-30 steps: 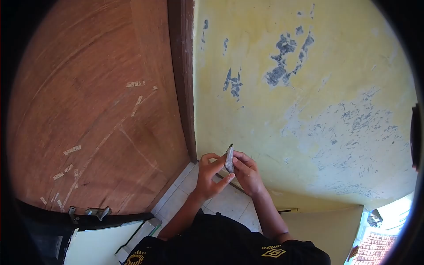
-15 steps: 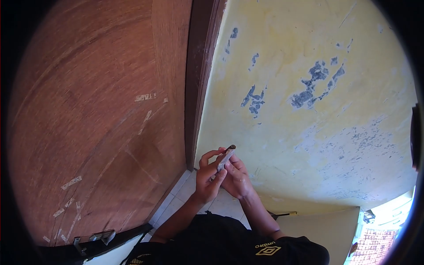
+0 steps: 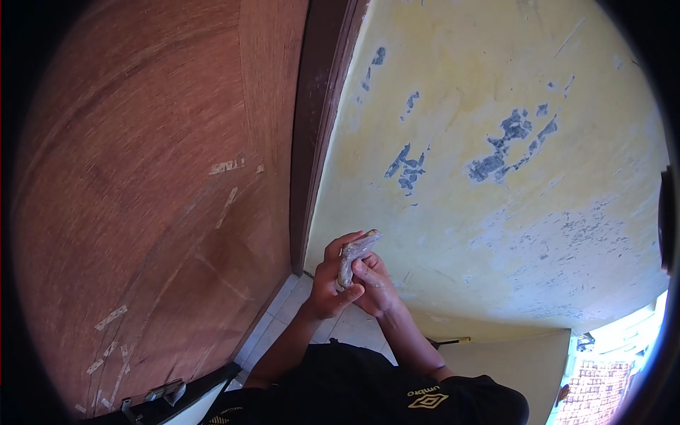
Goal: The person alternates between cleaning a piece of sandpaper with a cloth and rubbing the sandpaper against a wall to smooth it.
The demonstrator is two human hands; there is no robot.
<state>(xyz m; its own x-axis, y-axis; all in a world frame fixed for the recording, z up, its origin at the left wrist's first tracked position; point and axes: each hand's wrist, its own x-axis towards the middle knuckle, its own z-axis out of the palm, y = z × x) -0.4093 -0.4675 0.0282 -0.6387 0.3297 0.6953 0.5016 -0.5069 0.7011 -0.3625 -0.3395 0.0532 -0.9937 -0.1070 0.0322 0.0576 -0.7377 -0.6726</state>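
Both my hands are raised in front of my chest, close to the yellow wall. Between them is a folded, dusty grey-white piece (image 3: 358, 247) with a brownish edge; it looks like sandpaper, though its kind is not certain. My left hand (image 3: 330, 280) has its fingers behind the piece and its thumb at the lower end. From the other side, my right hand (image 3: 376, 285) presses its thumb against the piece. The far fingers of both hands are partly hidden behind it.
A brown wooden door (image 3: 163, 177) with tape scraps and a metal latch stands at left, beside a dark frame (image 3: 319, 127). The yellow wall (image 3: 439, 64) has peeled grey patches. Pale floor tiles (image 3: 290, 304) show below. A yellow-handled tool (image 3: 453, 341) lies at lower right.
The piece has turned in my hands, so its broad dusty side now shows instead of a narrow end. My left fingers have shifted around it. The view has moved slightly.
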